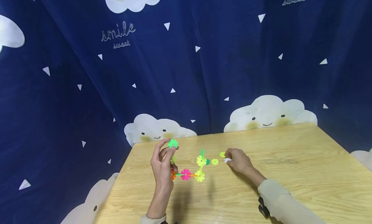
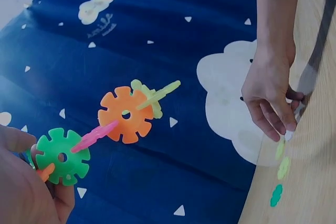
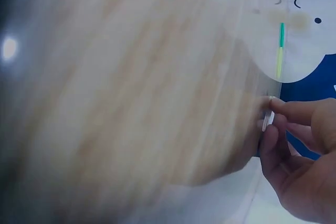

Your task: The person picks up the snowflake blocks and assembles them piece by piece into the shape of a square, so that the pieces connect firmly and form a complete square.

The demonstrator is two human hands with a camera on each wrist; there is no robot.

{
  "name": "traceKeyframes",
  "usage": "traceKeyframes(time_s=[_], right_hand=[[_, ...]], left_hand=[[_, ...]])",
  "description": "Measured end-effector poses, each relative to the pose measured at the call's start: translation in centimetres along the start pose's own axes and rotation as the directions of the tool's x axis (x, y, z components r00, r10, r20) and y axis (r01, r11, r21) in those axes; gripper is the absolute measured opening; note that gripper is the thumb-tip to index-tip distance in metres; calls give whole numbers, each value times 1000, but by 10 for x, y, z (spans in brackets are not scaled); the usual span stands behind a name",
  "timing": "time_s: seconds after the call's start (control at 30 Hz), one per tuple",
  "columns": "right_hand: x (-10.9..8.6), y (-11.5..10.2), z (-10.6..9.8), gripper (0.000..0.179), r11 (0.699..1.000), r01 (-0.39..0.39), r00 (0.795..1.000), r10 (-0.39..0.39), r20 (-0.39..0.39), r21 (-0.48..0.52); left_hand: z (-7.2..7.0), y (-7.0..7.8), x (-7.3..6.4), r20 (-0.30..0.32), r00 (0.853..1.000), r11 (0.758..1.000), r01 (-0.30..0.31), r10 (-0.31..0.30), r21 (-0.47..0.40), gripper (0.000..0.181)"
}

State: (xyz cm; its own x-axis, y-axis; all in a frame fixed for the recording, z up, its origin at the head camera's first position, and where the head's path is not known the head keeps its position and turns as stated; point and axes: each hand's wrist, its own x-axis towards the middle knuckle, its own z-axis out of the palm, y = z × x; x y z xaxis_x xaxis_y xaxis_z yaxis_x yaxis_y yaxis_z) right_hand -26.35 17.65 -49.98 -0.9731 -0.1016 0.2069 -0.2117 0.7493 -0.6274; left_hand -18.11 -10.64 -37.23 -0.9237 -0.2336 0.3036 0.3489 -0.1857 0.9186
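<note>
My left hand (image 1: 161,172) holds up a joined chain of notched plastic discs over the table, gripping it near its left end. In that chain are a green disc (image 1: 172,144) by the fingertips, a pink disc (image 1: 185,174) and yellow discs (image 1: 199,176) further right; an orange disc (image 2: 113,116) shows in the left wrist view. The palm and fingers partly cover the held end. At the tabletop my right hand (image 1: 240,161) pinches a white disc (image 3: 267,120) between thumb and fingers. A loose yellow disc (image 1: 222,154) lies just beside those fingers.
Another yellow disc (image 1: 214,161) and a teal disc (image 1: 207,162) lie flat in a row to the left of the right hand. The wooden table (image 1: 308,172) ends at a dark blue curtain (image 1: 186,69) printed with clouds.
</note>
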Motion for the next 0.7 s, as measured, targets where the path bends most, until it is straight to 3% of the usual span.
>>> traceKeyframes(time_s=[0.13, 0.3, 0.43, 0.57, 0.7], right_hand=[[-4, 1, -6, 29, 998, 11, 1000, -12, 16, 59], [-10, 1, -15, 14, 987, -11, 1000, 10, 9, 159], [-14, -8, -24, 6, 954, -12, 999, 22, -30, 299], [-19, -31, -36, 11, 873, 35, 994, 21, -109, 487], [-28, -65, -55, 24, 722, 126, 971, 51, -234, 680]], left_hand=[[6, 1, -2, 26, 1000, 1000, -8, 9, -26, 34], [17, 0, -7, 77, 997, 1000, -4, 7, -31, 35], [26, -1, -12, 101, 995, 1000, 9, -6, -27, 35], [34, -1, -15, 115, 993, 999, 18, -14, -33, 34], [42, -2, -18, 131, 991, 999, 22, -16, -49, 33]])
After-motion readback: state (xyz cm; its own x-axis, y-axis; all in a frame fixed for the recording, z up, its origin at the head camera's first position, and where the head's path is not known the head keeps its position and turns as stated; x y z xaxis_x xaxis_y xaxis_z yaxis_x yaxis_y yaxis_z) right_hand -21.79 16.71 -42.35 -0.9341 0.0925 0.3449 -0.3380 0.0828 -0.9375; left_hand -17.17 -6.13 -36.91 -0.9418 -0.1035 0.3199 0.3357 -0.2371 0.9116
